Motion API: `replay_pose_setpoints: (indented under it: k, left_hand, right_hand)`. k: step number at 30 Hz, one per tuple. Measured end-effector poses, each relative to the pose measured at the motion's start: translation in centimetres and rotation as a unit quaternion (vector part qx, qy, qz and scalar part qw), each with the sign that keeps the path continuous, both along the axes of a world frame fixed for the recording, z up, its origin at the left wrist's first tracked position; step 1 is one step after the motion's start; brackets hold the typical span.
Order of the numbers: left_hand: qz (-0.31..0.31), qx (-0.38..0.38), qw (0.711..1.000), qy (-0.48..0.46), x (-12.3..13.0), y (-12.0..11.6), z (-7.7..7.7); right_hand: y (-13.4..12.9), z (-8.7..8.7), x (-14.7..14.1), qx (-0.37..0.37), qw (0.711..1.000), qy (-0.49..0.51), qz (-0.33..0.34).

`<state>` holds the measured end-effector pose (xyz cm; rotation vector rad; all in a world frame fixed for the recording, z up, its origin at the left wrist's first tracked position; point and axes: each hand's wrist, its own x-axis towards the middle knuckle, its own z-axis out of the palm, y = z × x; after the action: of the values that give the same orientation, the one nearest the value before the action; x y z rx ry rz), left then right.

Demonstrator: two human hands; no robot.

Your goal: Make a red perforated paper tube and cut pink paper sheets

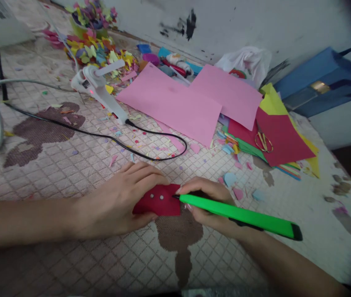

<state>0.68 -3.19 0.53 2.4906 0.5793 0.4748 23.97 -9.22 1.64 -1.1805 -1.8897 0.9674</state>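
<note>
A small dark red paper piece [169, 207] with two pale dots lies on the patterned tablecloth [126, 264]. My left hand [129, 198] holds it down from the left, its fingers over the top edge and its thumb at the lower edge. On the right, my right hand [209, 202] grips a bright green cutter-like tool [240, 212], closed around its front part. The tool's dark tip touches or hovers just above the right side of the red paper; which of the two is unclear.
A white glue gun [101, 93] with a looping black cable [144, 158] stands behind my hands. Farther back are pink sheets [172, 103], gold scissors [264, 142] on red paper [287, 140], a blue bag [321, 82] and colourful paper scraps [91, 51].
</note>
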Motion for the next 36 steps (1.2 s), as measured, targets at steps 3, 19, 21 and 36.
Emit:
replay_pose_setpoints:
  k: [3, 19, 21, 36]
  left_hand:
    - [0.002, 0.002, 1.0, -0.002, 0.0, -0.1, 0.0]
    - [0.011, 0.004, 1.0, -0.004, 0.1, -0.1, 0.1]
    - [0.013, 0.003, 1.0, -0.003, 0.1, -0.1, 0.1]
    - [0.015, 0.008, 1.0, -0.003, 0.3, -0.1, 0.2]
  right_hand:
    - [0.2, 0.1, 0.0, 0.002, 1.0, -0.002, 0.014]
    - [-0.1, -1.3, 1.1, -0.008, 0.995, 0.094, 0.025]
    - [-0.2, -1.2, 1.3, -0.02, 0.994, 0.096, 0.038]
    - [-0.8, -0.7, 0.6, -0.005, 0.999, 0.05, -0.016]
